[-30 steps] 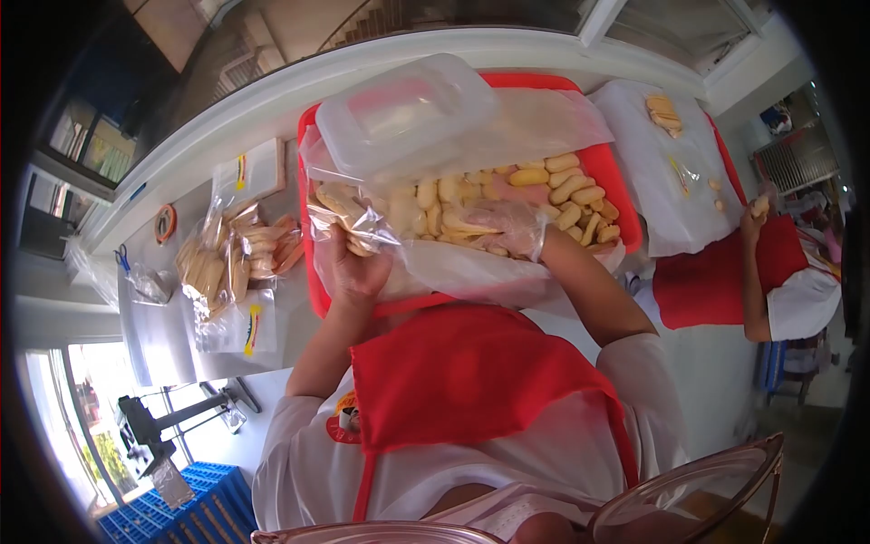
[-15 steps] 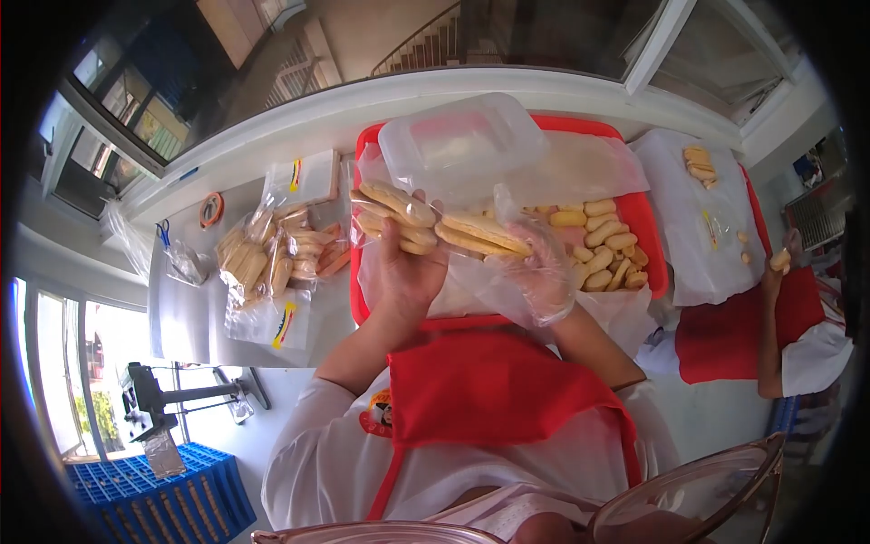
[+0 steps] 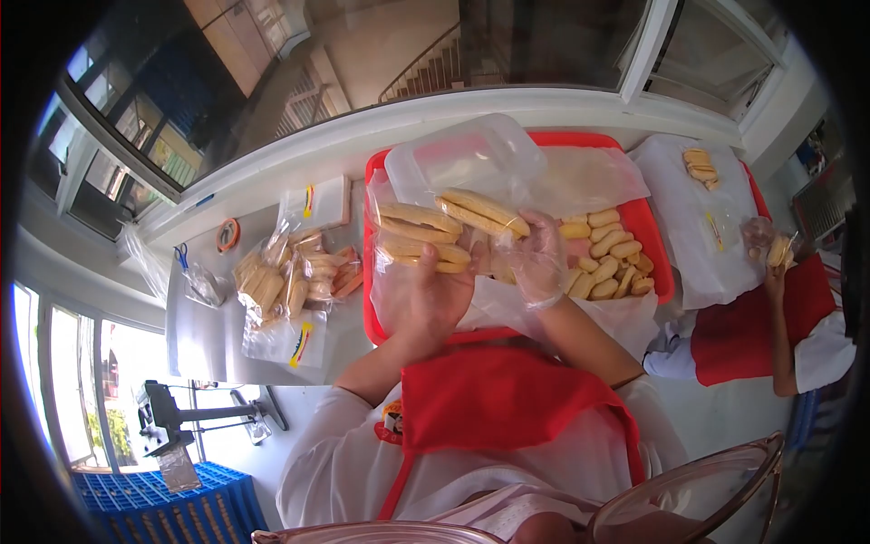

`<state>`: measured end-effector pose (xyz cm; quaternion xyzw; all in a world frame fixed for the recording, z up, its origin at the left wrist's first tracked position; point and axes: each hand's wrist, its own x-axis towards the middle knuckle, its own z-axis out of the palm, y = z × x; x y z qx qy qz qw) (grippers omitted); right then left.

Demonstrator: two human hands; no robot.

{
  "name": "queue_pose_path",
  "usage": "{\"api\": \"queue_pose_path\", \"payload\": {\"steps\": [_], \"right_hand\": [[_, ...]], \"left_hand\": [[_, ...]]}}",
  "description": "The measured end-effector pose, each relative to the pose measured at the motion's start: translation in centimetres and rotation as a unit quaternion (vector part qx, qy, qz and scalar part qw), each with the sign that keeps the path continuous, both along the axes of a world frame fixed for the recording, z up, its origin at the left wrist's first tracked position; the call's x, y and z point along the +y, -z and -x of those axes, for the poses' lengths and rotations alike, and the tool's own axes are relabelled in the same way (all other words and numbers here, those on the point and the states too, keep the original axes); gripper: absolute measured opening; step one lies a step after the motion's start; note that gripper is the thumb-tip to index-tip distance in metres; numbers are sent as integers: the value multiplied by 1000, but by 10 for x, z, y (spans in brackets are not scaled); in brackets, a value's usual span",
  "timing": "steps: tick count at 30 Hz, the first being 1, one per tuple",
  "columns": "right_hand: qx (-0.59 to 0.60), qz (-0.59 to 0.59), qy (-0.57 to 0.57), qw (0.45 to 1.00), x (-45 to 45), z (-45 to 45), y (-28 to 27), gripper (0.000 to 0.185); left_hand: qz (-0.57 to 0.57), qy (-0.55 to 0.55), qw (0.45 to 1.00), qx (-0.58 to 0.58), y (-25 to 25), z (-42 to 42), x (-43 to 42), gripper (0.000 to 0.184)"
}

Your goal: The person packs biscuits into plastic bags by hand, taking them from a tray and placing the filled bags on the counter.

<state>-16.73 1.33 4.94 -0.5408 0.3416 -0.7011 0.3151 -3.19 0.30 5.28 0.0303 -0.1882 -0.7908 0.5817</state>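
1. Pale-gold, finger-shaped biscuits: a stacked pair is up in the R hand, above the mid part of the red plastic tray; others lie loose toward the tray's R end.
2. Hands: R, in clear film glove, pinches the pair by its R end. L hand, bare, above tray's L half, thumb & fingers gripping a clear plastic bag w/ biscuits inside.
3. Risk: R pair could slide apart & drop, prob. if the baggy glove slips on dry crust.
4. Risk: bagged biscuits may crack if L thumb squeezes too hard.
5. Risk: bag edge could fold & snag biscuit ends if its mouth sags; can't tell how wide it is now.
6. Qty, biscuits: R hand 2; L bag at least 4 visible; loose in tray 10+, overlapping, no exact no.
7. Qty, other: 1 tray; 1 translucent white plastic tub or lid at tray's far L corner; on the grey table L of tray, 1 orange tape roll, 1 pr. blue-handled scissors, several bagged packs, too jumbled to count.
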Motion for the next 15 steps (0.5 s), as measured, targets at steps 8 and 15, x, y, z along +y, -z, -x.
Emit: {"api": "queue_pose_path", "payload": {"steps": [8,15], "right_hand": [[-80,-14,-207,975,-20,8,-10,42],[69,-11,-140,988,-5,55,-40,30]], "left_hand": [[65,26,994,-84,21,3,3,58],[34,113,993,-17,0,-44,-18,101]]}}
